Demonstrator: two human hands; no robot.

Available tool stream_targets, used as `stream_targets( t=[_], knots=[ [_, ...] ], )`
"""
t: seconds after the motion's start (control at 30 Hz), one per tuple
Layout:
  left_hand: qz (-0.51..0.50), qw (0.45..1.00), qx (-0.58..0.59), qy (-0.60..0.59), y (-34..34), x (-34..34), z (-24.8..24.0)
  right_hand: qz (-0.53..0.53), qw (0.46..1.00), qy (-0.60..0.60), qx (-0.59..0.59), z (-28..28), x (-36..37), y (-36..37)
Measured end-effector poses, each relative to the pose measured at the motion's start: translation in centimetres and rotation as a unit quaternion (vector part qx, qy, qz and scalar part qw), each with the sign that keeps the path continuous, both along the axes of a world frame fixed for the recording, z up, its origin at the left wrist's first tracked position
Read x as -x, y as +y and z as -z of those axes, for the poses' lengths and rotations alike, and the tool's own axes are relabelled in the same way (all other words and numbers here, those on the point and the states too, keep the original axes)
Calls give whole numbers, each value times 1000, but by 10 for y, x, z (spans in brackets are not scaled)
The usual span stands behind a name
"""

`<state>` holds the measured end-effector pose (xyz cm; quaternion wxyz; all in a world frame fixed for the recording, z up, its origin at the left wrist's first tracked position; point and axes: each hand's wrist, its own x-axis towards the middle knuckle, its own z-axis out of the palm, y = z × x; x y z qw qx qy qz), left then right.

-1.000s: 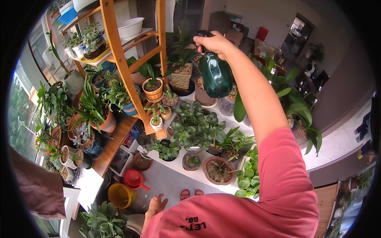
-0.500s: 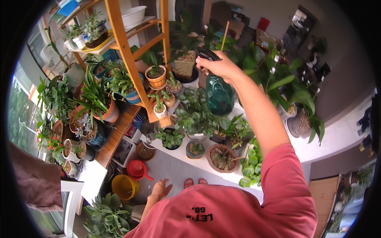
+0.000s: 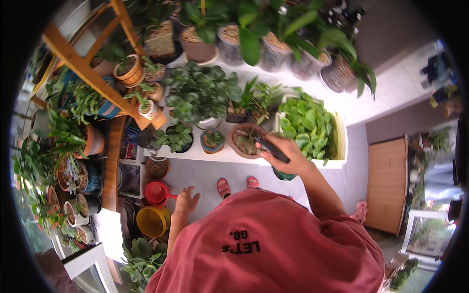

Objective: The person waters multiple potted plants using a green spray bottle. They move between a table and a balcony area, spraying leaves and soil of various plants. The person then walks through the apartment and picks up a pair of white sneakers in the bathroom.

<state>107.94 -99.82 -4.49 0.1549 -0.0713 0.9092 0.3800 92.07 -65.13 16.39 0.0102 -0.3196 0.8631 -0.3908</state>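
Note:
My right hand [image 3: 291, 154] is wrapped round the neck of a spray bottle [image 3: 283, 175] at the front edge of the white ledge. Its black trigger head [image 3: 274, 149] points toward a round terracotta bowl [image 3: 236, 148] with a sparse plant. The bottle's green body is mostly hidden beneath the hand. My left hand [image 3: 186, 200] hangs low with its fingers apart and holds nothing. Closest to it is the handle of a red dipper [image 3: 157, 193], just to its left. Right of the bowl, leafy round-leaved plants [image 3: 304, 119] fill a white trough [image 3: 338, 139].
Potted plants crowd the ledge, among them a large leafy one [image 3: 198, 93] and a small succulent in a blue pot [image 3: 212, 141]. Clear orchid pots [image 3: 276, 52] line the back. At left stand a wooden rack [image 3: 88, 73] and a yellow bucket [image 3: 153, 221]. A wooden cabinet [image 3: 387, 183] is at right.
My right hand has come down and nearer to me with the spray bottle, from above the back plants to the ledge's front edge. The view has shifted toward the right. My left hand stays low.

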Motion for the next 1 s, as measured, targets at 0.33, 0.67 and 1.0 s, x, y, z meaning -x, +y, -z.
stream_targets(
  t=[0.33,0.67,1.0],
  knots=[
    [75,995,60,-12,72,12,-28,152,975,-132,92,45,-71,111],
    [75,994,70,-26,242,-11,-55,272,946,-178,10,104,-42,206],
    [-78,994,56,-55,296,-110,-63,220,940,-250,73,113,2,206]
  ],
)
